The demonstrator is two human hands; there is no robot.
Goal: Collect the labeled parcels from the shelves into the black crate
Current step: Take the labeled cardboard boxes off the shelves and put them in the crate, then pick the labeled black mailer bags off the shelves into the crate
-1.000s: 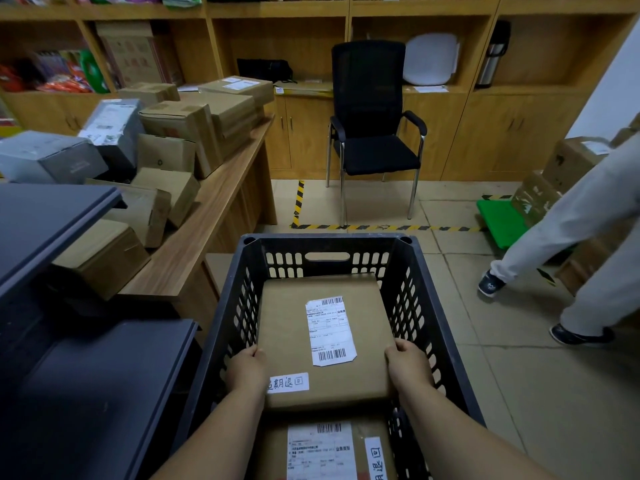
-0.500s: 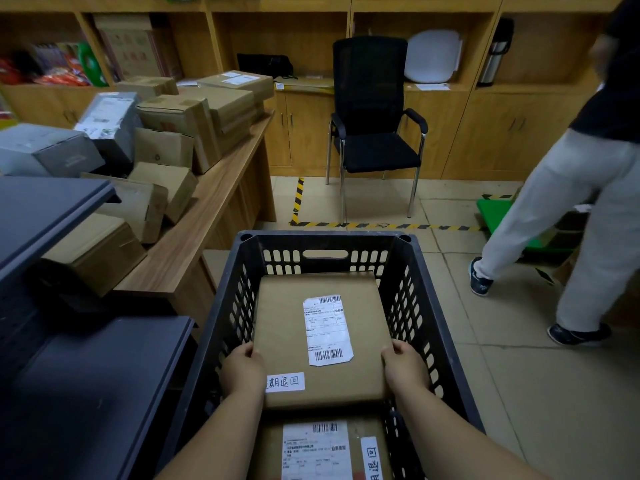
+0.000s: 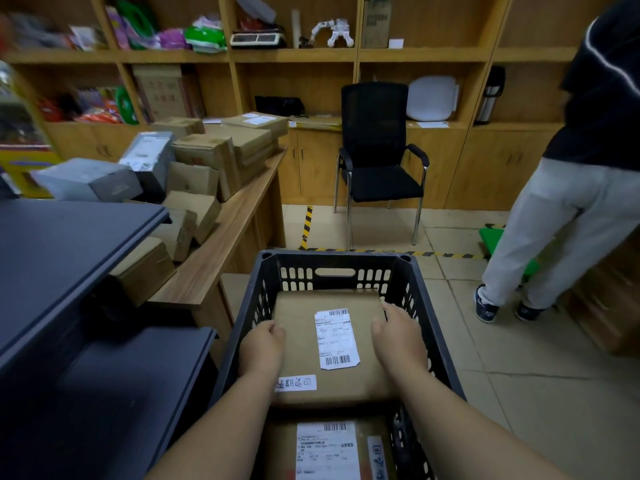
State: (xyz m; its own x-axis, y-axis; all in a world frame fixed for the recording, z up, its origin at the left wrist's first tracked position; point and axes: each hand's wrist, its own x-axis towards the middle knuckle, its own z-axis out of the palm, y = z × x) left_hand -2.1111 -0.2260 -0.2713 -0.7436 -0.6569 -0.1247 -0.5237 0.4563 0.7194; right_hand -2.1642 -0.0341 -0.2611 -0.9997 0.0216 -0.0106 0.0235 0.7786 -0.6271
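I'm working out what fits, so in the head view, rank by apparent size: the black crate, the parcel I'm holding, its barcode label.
1. Black crate
2. Parcel, held by left hand and right hand
3. Barcode label

Ahead of me, wooden shelving lines the far wall above cupboard doors. A black armchair stands on the pale tiled floor, behind striped yellow-black tape. A wooden counter runs along my left.

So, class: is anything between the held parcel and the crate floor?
Nothing visible. Both hands hold the parcel already inside the crate, beside a second parcel.
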